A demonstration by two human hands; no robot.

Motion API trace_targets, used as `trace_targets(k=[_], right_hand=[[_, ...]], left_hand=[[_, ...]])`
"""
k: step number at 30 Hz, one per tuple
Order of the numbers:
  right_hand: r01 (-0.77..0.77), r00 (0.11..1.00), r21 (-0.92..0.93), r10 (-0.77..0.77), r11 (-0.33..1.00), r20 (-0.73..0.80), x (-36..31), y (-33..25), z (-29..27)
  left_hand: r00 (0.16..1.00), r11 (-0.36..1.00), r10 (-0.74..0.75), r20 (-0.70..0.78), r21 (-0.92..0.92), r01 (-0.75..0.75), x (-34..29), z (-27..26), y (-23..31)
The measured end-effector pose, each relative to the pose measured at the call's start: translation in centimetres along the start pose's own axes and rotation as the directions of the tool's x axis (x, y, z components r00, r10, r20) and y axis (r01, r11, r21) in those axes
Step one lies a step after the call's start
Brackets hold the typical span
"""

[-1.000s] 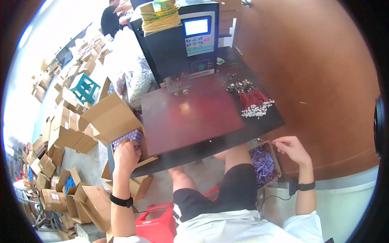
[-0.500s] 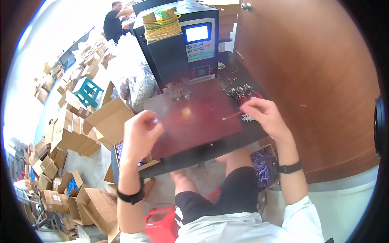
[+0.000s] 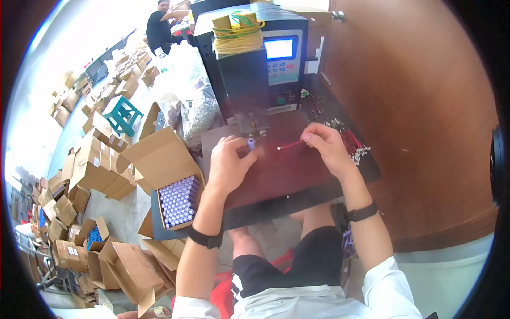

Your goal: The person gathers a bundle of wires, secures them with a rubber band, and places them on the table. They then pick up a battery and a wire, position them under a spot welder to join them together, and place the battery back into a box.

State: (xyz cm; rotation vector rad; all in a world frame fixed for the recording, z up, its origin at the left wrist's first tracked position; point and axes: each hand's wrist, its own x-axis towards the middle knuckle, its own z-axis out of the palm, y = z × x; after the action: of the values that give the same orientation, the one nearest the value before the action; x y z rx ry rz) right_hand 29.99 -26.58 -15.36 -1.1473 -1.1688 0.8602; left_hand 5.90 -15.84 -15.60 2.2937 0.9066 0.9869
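Between the thumb and fingers of my left hand (image 3: 229,164) is a small purple cylindrical battery cell (image 3: 251,143), close in front of the two metal tips (image 3: 258,131) of a dark benchtop machine (image 3: 241,80). To its right, my right hand (image 3: 328,150) pinches a thin red wire lead (image 3: 290,145) with a small whitish end pointing left toward the cell. Cell and lead are apart. Both hands are over a reddish-brown board (image 3: 265,178). A pile of similar red leads (image 3: 348,139) with white connectors lies just beyond my right hand.
An open carton (image 3: 198,199) packed with purple cells stands at the table's left edge. Yellow-green cord (image 3: 239,42) is wound on the machine, which has a lit screen (image 3: 280,49). Clear bags (image 3: 199,114) and cardboard boxes fill the left. A brown door (image 3: 404,117) borders the right; a person (image 3: 159,29) sits far back.
My left hand has carried the cell rightward and up, close to the machine's tips. My right hand has brought the red lead left, nearer the cell. The view has shifted, showing more of the cell carton.
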Motion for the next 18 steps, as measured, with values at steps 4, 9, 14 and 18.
trace_targets(k=[4, 9, 14, 18], right_hand=[[-0.012, 1.0, -0.108, 0.014, 0.994, 0.018, 0.2, 0.4, -0.2], [0.004, 0.999, -0.183, 0.004, 0.983, 0.043, 0.4, -0.1, -0.4], [0.054, 0.997, -0.238, -0.04, 0.97, 0.062, 1.0, 0.3, -0.9], [0.02, 0.998, -0.265, -0.004, 0.964, 0.06, 1.1, -0.2, -1.0]], left_hand=[[0.999, 0.999, 0.034, -0.022, 0.039, -0.033, 0.7, 1.3, -0.6], [1.0, 1.0, 0.014, 0.005, 0.008, -0.014, 0.6, 1.3, -0.6], [1.0, 1.0, 0.012, 0.006, 0.027, -0.012, 0.7, 1.3, -0.5], [1.0, 1.0, 0.016, -0.015, 0.012, -0.016, 0.7, 1.5, -0.9]])
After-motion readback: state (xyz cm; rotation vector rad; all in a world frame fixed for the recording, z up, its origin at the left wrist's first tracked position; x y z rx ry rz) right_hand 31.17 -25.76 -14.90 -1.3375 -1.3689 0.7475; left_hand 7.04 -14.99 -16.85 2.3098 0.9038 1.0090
